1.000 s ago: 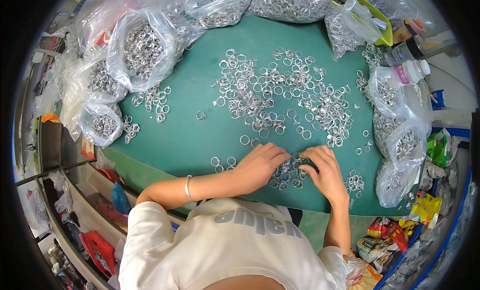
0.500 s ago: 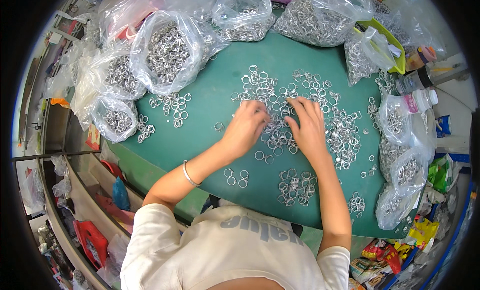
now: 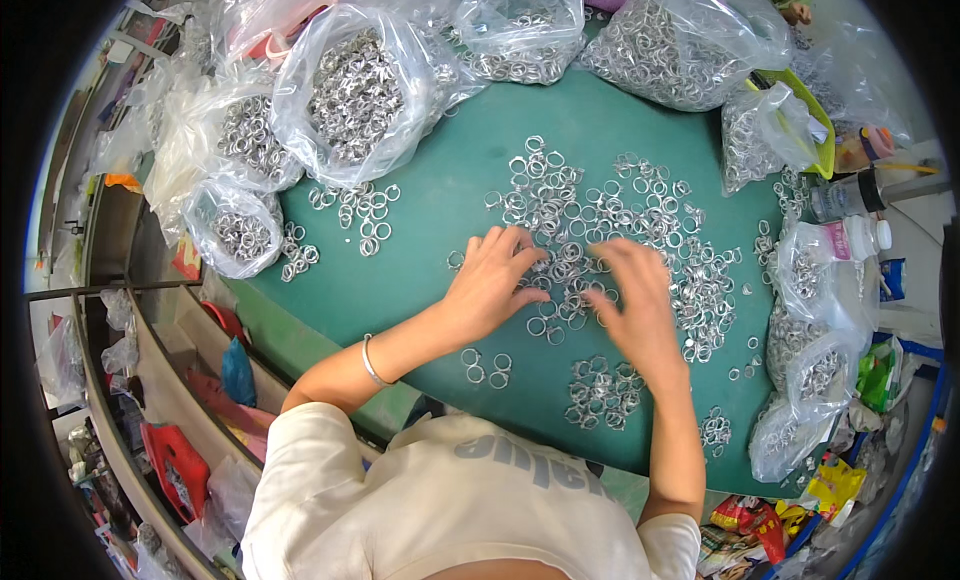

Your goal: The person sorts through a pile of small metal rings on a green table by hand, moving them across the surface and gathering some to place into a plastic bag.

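Reaching over the green table [image 3: 440, 170], my left hand [image 3: 490, 285] and right hand [image 3: 642, 298] have moved within a second to the main pile of metal rings [image 3: 570, 258] from a smaller ring cluster [image 3: 605, 392] nearer me, so the handling is there now. Leftward, a large clear plastic bag [image 3: 291, 98] is heaped with rings; a smaller bag [image 3: 203, 237] holds fewer. My fingers [image 3: 520, 260] curve loosely, parted, pinching nothing visible.

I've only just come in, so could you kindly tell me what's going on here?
A person has both hands among silver-coloured rings spread on a green table. The left hand and right hand are open, facing each other. A smaller pile of rings lies nearer the person, and clear bags of rings line the table's edges.
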{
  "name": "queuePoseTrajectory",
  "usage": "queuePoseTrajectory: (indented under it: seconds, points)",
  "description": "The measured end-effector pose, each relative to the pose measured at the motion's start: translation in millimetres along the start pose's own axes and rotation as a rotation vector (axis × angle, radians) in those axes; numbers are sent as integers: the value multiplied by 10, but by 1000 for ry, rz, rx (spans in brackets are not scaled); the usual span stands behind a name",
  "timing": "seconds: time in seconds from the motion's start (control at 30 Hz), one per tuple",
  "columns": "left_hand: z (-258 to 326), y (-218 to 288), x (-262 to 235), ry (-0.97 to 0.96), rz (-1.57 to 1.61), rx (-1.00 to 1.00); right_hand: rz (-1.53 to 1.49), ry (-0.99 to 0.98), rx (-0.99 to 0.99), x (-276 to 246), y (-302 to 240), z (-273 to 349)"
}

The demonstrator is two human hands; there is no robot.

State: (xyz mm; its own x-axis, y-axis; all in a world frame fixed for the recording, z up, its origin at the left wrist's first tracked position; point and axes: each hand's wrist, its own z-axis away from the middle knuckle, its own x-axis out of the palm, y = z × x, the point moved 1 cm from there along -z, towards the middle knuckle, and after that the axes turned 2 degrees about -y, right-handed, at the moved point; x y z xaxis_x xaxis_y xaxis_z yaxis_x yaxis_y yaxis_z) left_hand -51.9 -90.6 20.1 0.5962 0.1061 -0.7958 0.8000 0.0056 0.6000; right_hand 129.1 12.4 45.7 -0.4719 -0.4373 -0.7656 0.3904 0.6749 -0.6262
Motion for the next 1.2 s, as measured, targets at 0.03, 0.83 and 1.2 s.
queuePoseTrajectory:
  seconds: [0.03, 0.83, 1.2]
  points:
    - [3, -30, 26, 6, 23, 9, 51, -40, -28, 80, -52, -2]
    - [-54, -255, -42, 51, 941, -439, -154, 182, 181, 176, 196, 23]
    - [-57, -112, -21, -77, 835, -371, -651, 351, 480, -69, 316, 121]
